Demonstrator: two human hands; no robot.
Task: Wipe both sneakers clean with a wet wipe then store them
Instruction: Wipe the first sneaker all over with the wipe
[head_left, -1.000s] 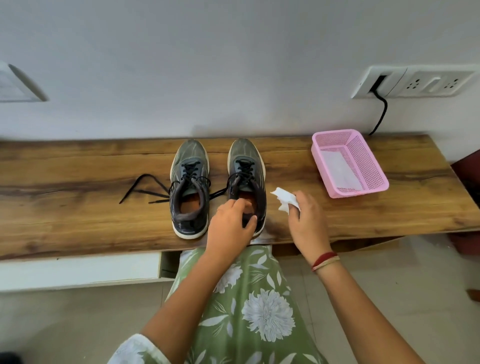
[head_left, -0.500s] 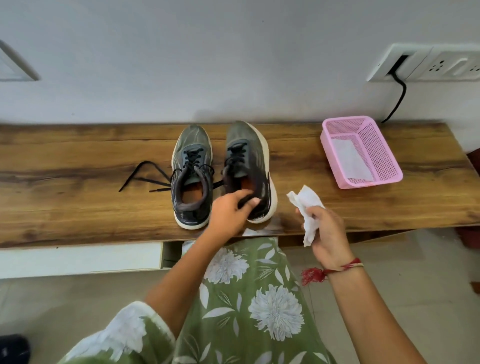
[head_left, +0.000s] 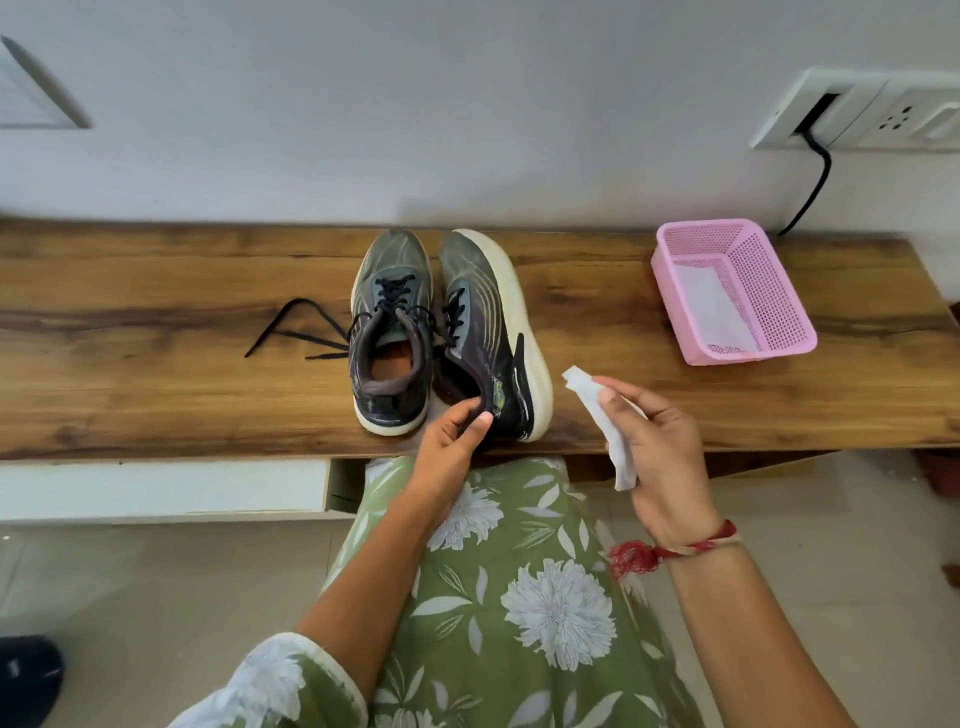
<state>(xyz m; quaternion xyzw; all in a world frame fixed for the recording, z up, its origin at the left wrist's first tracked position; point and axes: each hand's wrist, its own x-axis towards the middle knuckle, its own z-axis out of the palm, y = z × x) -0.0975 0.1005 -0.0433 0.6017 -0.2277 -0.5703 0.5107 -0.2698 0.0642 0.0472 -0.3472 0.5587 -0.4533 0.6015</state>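
I watched remotely as the L hand (head_left: 453, 439) pinched the heel of the tilted sneaker (head_left: 493, 332), which leaned on its upright mate (head_left: 390, 332) at the front of the wood bench (head_left: 156, 384); R hand (head_left: 662, 457) gripped the wet wipe (head_left: 597, 410) just beside; pink basket (head_left: 779, 291) sat farther back.

Wooden bench (head_left: 156, 384) holds upright sneaker (head_left: 390, 291), tilted sneaker (head_left: 493, 317), pink basket (head_left: 774, 296).

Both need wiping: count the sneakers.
2. The upright dark grey lace-up sneaker stands on the wooden bench; the tilted dark grey sneaker lies just right of it, heel gripped by the left hand. None seems hidden.
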